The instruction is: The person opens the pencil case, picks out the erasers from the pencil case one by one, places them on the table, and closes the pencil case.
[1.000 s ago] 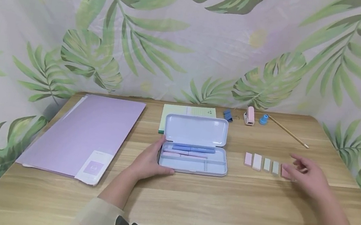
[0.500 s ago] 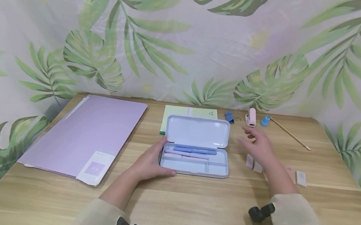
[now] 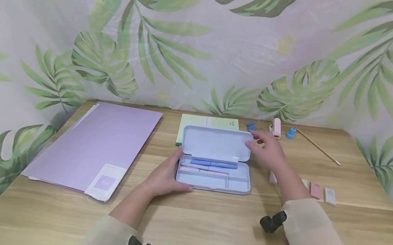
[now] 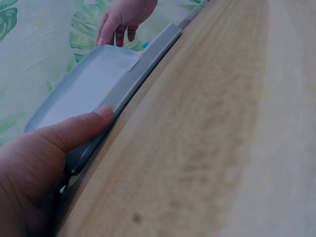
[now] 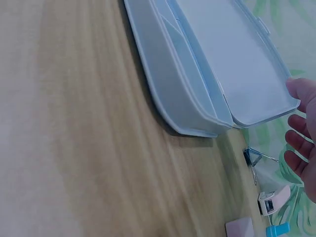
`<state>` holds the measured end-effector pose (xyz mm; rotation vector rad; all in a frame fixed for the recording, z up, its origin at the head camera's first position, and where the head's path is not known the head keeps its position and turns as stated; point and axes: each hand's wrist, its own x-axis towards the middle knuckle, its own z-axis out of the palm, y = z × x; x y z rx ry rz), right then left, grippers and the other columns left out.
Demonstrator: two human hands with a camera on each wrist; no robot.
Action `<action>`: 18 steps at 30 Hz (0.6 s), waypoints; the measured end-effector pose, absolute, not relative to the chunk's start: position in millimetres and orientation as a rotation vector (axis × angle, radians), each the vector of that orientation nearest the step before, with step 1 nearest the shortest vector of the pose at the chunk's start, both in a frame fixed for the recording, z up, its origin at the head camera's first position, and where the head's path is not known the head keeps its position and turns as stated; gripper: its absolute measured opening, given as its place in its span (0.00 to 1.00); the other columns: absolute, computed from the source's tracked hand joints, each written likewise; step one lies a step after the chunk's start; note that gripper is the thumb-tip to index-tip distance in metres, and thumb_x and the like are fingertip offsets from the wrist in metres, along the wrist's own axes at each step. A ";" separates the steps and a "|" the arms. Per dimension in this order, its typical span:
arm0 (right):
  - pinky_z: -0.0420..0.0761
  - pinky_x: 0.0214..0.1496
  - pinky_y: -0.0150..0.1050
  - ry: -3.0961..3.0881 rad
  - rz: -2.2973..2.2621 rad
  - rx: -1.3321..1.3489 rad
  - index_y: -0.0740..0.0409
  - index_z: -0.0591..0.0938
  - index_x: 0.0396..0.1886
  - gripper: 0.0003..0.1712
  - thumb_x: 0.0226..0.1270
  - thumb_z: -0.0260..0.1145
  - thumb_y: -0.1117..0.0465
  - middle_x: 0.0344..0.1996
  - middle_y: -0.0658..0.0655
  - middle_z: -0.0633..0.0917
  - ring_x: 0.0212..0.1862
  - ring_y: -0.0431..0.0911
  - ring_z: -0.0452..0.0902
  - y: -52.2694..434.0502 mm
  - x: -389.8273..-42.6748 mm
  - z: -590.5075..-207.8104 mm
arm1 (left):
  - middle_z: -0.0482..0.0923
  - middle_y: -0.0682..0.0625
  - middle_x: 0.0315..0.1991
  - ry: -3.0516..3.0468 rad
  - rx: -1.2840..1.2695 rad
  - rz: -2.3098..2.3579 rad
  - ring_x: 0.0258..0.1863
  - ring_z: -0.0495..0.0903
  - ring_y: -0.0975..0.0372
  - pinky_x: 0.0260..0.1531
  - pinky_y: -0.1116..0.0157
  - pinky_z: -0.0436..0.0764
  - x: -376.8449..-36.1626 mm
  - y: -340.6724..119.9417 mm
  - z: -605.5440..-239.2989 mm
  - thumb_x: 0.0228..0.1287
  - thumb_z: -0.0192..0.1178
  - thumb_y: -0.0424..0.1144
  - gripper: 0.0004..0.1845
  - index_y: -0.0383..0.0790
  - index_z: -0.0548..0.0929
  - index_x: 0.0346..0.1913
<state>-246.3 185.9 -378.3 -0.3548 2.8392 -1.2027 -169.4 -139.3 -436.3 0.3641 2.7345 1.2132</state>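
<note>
Right hand (image 3: 267, 150): fingers relaxed, at lid edge of case (image 3: 211, 181), mid-desk (image 3: 203, 232). Left hand (image 3: 164, 176): lies flat against case's left end. Risk: lid dropping fast could pinch fingers or trap pens (image 3: 209, 165).

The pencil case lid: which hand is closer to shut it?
Probably the right hand: its fingers already reach the raised lid. The left hand rests on the tray's corner.

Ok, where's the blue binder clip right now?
In the head view the binder clip lies near the table's far edge, between the green notepad and the pink corrector, just beyond the right hand.
</note>
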 end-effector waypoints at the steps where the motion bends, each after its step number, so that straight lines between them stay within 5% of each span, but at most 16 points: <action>1: 0.73 0.63 0.59 2.841 -1.224 -0.362 0.59 0.70 0.70 0.32 0.72 0.60 0.49 0.62 0.67 0.75 0.62 0.62 0.70 186.5 -242.8 -378.5 | 0.50 0.41 0.78 2.735 0.373 1.217 0.77 0.53 0.50 0.75 0.51 0.57 -169.4 -139.2 -436.2 0.38 0.80 0.55 0.71 0.38 0.41 0.79; 10: 0.75 0.56 0.46 2.870 -1.420 -0.419 0.61 0.77 0.61 0.25 0.70 0.64 0.54 0.56 0.62 0.77 0.56 0.53 0.71 192.4 -204.9 -382.5 | 0.51 0.39 0.78 2.673 0.381 1.335 0.77 0.52 0.51 0.76 0.50 0.53 -168.5 -138.8 -435.8 0.38 0.80 0.54 0.77 0.43 0.29 0.78; 18: 0.74 0.53 0.40 2.739 -1.612 -0.372 0.62 0.80 0.36 0.11 0.68 0.65 0.57 0.55 0.64 0.79 0.52 0.48 0.72 190.0 -177.6 -397.1 | 0.61 0.38 0.74 2.631 0.363 1.457 0.75 0.58 0.47 0.74 0.48 0.57 -166.8 -143.0 -433.2 0.69 0.57 0.50 0.41 0.42 0.51 0.77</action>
